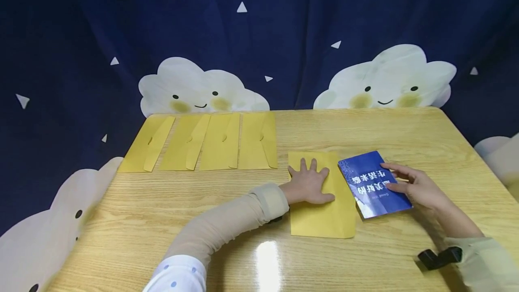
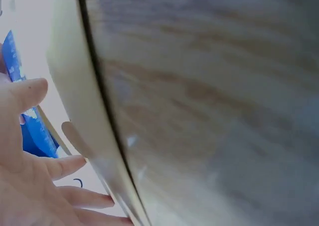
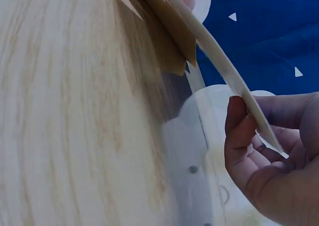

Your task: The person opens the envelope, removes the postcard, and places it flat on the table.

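My left hand rests with spread fingers on a yellow paper envelope, which lies flat on the table. In my right hand is a blue booklet with white lettering, its right edge pinched between thumb and fingers. The right wrist view has the booklet edge-on and tilted up from the wood, with the thumb on one side and fingers on the other. The booklet's left side is close beside the envelope's right edge. In the left wrist view, the left hand's fingers are extended.
Several yellow envelopes lie in a row at the back left of the wooden table. Behind the table hangs a dark blue curtain with clouds and white triangles. A black strap is on the right wrist.
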`<act>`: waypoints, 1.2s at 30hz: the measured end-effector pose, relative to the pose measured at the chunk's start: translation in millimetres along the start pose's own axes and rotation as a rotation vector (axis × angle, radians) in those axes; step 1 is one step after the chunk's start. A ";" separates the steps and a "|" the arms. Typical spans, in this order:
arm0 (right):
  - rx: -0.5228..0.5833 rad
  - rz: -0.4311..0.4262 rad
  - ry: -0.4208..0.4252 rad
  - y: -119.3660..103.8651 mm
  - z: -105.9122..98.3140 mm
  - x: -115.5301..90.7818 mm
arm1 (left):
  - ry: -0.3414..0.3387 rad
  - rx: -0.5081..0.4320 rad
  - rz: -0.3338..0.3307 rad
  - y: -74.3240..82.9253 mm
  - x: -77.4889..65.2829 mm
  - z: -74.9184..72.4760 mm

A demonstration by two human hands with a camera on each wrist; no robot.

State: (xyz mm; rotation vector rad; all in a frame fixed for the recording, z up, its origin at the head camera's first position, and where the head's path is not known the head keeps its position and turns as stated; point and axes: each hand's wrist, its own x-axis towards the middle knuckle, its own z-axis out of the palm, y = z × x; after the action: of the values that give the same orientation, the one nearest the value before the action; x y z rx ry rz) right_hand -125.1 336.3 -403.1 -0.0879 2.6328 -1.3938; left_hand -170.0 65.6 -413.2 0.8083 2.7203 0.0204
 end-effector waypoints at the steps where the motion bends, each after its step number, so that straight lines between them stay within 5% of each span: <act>1: 0.019 0.004 0.000 0.0 -1.0 -0.5 | -0.008 0.009 -0.004 0.4 0.1 -0.9; 11: 0.179 0.051 0.005 0.4 -7.4 -7.7 | -0.057 0.100 -0.014 2.1 -1.9 -6.3; 21: 0.357 0.080 -0.011 0.2 -14.9 -12.9 | 0.099 0.116 0.144 -12.7 -23.1 -15.3; 29: 0.357 0.095 -0.002 4.1 -17.7 -14.5 | 0.222 0.103 0.248 -31.2 -45.8 -17.0; 36: 0.375 0.098 0.005 9.8 -22.2 -16.8 | 0.309 0.106 0.417 -42.4 -68.3 -14.0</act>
State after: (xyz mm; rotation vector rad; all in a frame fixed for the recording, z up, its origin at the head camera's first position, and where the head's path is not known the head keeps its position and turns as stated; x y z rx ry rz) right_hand -112.1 362.1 -397.0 0.0884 2.2956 -1.8199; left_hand -142.2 -5.7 -384.7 1.5024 2.7908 0.0992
